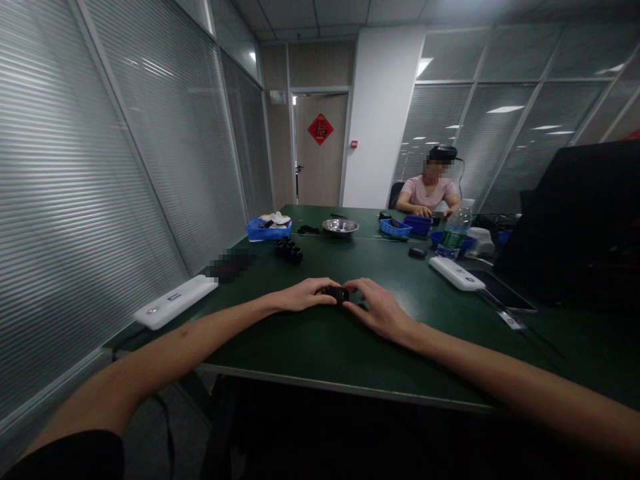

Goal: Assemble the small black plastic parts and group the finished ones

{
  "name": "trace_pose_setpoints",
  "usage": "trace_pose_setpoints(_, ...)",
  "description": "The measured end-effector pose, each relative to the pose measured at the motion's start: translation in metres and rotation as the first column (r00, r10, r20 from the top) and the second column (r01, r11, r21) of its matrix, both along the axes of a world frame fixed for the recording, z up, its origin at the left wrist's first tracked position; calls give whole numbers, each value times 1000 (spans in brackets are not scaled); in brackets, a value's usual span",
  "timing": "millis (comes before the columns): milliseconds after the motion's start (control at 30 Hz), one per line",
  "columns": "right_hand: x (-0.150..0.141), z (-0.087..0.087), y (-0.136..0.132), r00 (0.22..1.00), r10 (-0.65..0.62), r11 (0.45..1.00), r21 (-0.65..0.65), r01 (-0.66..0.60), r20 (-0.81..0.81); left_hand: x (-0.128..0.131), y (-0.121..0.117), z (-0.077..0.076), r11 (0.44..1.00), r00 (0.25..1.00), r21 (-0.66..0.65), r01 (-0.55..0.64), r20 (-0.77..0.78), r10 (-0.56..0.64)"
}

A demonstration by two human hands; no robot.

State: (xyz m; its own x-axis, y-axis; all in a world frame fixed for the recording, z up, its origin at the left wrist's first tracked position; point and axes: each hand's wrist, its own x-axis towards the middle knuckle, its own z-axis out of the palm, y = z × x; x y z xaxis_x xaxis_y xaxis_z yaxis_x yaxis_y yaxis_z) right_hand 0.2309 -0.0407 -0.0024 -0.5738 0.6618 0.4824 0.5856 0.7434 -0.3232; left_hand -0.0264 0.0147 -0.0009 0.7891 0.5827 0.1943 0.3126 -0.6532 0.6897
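Above the front half of the green table, a small glossy black rounded object [341, 295] sits between my two hands. My left hand [306, 294] grips its left side, thumb and fingers closed around it. At its right end, the thumb and index finger of my right hand [379, 309] press against it, the hand arched over the tabletop. What kind of object it is cannot be made out. Beyond my left hand lies a cluster of similar black round pieces [289, 251]. A single flat black piece [417, 253] rests farther off to the right.
A steel bowl [340, 229] stands between a blue basket [269, 231] and another blue basket [395, 229]. White power banks flank the table, one left [176, 301], one right [457, 273] near a bottle [455, 230] and phone [503, 291]. A person [431, 192] sits across.
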Motion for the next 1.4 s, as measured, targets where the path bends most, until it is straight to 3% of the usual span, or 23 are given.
trace_pose_setpoints(133,0,2,-2,999,49,998,28,-49,3,0,0,0,1000,1000,23,-3,-7,3)
trace_pose_setpoints(333,2,-4,2,998,-59,997,-42,59,16,0,-2,2,1000,1000,11,-3,-13,4)
trace_pose_setpoints(567,1,-2,2,999,32,999,26,-32,25,0,-2,3,1000,1000,28,-2,-10,2)
trace_pose_setpoints(800,0,-1,-1,997,-69,997,-34,70,21,-2,1,-2,1000,1000,3,1,6,-1)
trace_pose_setpoints(1033,-1,-1,0,999,29,997,66,-31,39,-1,1,-1,999,1000,47,4,0,-4)
trace_pose_setpoints(1233,1,-2,1,998,-63,998,-22,63,18,-1,-2,2,1000,1000,11,4,-1,-4)
trace_pose_setpoints(1400,1,-2,1,1000,7,1000,-2,-7,14,0,-1,1,1000,1000,5,1,9,-1)
